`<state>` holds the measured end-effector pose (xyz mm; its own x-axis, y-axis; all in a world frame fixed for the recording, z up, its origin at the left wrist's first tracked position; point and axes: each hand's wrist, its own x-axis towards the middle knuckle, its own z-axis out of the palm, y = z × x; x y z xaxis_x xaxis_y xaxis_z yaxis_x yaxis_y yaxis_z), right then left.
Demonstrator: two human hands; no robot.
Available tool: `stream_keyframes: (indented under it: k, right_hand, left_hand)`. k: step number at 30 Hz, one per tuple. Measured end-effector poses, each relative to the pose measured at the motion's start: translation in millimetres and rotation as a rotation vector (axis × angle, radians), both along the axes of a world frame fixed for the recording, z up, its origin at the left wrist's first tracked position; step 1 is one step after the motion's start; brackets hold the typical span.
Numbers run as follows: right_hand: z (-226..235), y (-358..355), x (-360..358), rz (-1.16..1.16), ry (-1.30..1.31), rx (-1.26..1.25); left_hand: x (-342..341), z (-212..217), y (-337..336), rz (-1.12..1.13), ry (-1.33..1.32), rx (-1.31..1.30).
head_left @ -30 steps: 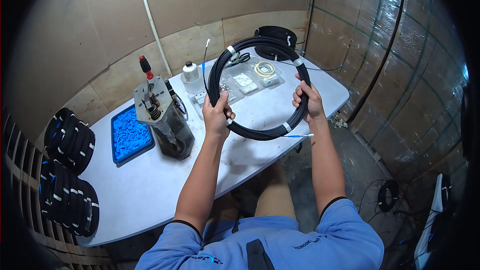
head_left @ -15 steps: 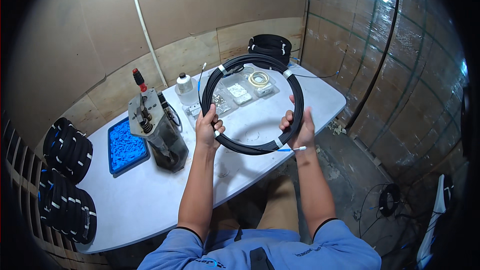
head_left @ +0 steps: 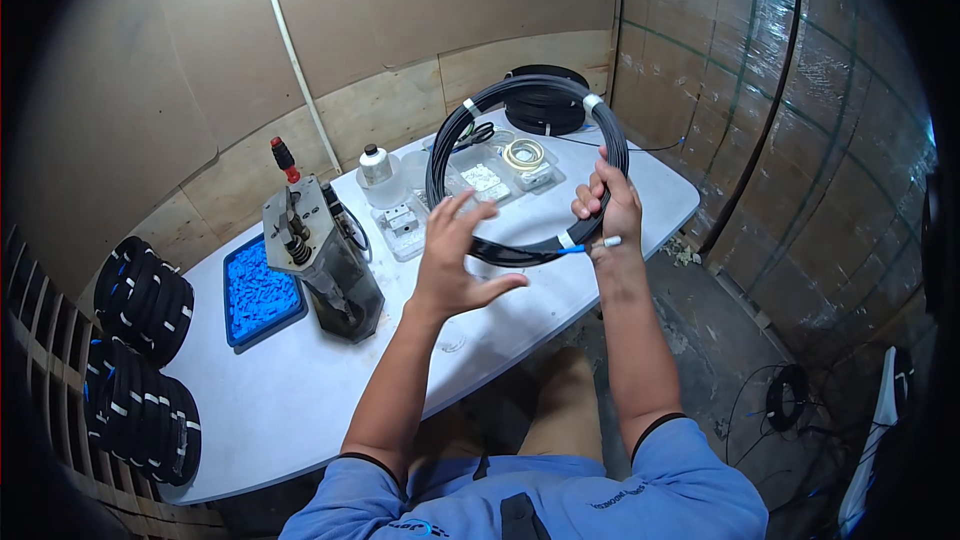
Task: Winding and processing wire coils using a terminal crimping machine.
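A ring-shaped coil of black cable [head_left: 614,135], bound with white tape bands, hangs tilted above the table. My right hand [head_left: 612,198] has its fingers wrapped round the coil's right side. Beside the lower left of the coil is my left hand [head_left: 452,258], its fingers spread and thumb stretched out; whether its fingertips touch the cable I cannot tell. A cable end with a blue sleeve [head_left: 571,250] and a white-capped connector [head_left: 612,241] pokes out at the coil's bottom right, by my right wrist.
On the white table [head_left: 500,302] stand a metal bench press [head_left: 335,275] with a red-and-black handle, a tray of small blue parts [head_left: 262,288], a white bottle [head_left: 375,165], clear plastic boxes [head_left: 405,225] and black scissors [head_left: 476,139]. Black coils [head_left: 145,305] are stacked left; more coils [head_left: 545,115] sit behind.
My left hand has let go of the coil and opened. The coil, held by my right hand alone, has risen and shifted slightly right.
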<state>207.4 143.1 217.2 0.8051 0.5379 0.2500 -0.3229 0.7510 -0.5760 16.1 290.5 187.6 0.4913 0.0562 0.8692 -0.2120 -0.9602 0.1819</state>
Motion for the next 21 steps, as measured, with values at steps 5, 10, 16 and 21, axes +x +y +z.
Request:
stream_keyframes:
  k: [5,10,16,21]
  right_hand:
    - [56.1,8.8,-30.0,-0.003,-0.046,-0.056]
    - [81.3,23.9,-40.2,0.019,-0.282,0.025]
    - [23.1,34.8,22.5,-0.878,-0.734,-0.436]
    - [-8.9,28.3,64.9,-0.492,-0.532,-0.580]
  left_hand:
    - [35.5,3.1,4.7,0.035,-0.157,0.137]
    - [45.2,13.0,16.4,0.080,-0.466,-0.062]
    - [41.9,21.6,42.8,-0.428,-0.486,-1.092]
    - [28.8,22.5,49.6,-0.813,-0.450,-1.491]
